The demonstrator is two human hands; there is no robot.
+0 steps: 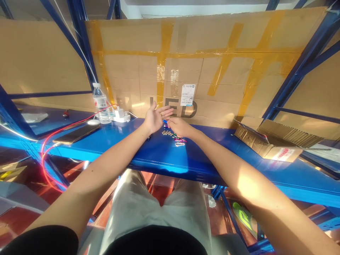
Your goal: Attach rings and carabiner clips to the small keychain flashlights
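Note:
My left hand [156, 116] is raised above the blue shelf [164, 156], palm up, fingers stretched out and apart. My right hand [178, 126] sits just right of it, fingers pinched on a small blue carabiner [165, 122] held at the left palm's edge. Below the hands a small heap of coloured carabiners [178, 140] lies on the shelf, pink, green and silver ones among them, with a short gold bead chain [167, 133] beside it.
A water bottle [101, 103], a white charger [120, 114] with a red cable [53, 141], a white mouse [93, 122] and a phone [76, 134] lie on the shelf's left. An open cardboard box [276, 141] sits at right. Taped cardboard [212, 63] backs the shelf.

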